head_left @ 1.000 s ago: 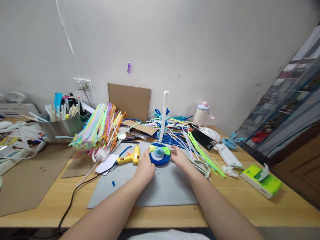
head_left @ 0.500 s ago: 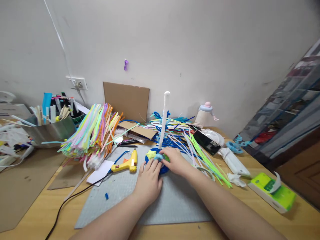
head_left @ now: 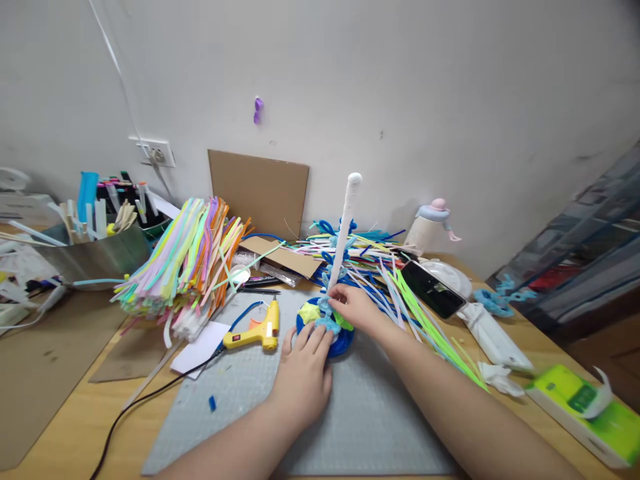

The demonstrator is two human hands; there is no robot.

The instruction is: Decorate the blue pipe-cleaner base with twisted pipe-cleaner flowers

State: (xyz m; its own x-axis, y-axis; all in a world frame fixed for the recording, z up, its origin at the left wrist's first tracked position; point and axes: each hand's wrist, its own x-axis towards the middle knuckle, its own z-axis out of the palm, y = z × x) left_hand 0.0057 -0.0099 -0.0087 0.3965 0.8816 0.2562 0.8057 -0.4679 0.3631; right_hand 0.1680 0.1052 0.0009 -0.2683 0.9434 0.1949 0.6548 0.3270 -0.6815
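Observation:
A round blue pipe-cleaner base stands on the cutting mat, with a white fuzzy post rising from it. Yellow-green pieces sit on the base, and a fuzzy light-blue pipe-cleaner piece lies at its middle. My left hand rests on the near left of the base, fingers stretched out and touching the light-blue piece. Thumb and fingers of my right hand are pinched on the upper part of that piece, beside the foot of the post. Its fingertips are partly hidden.
A yellow glue gun lies left on the grey cutting mat, its black cord trailing. Bundled pipe cleaners and a metal tin stand further left. Loose pipe cleaners, a phone and a green box lie right.
My right hand has lifted from the top of the base towards the post, baring more of the light-blue piece. My left hand stays on the base. The camera view has shifted.

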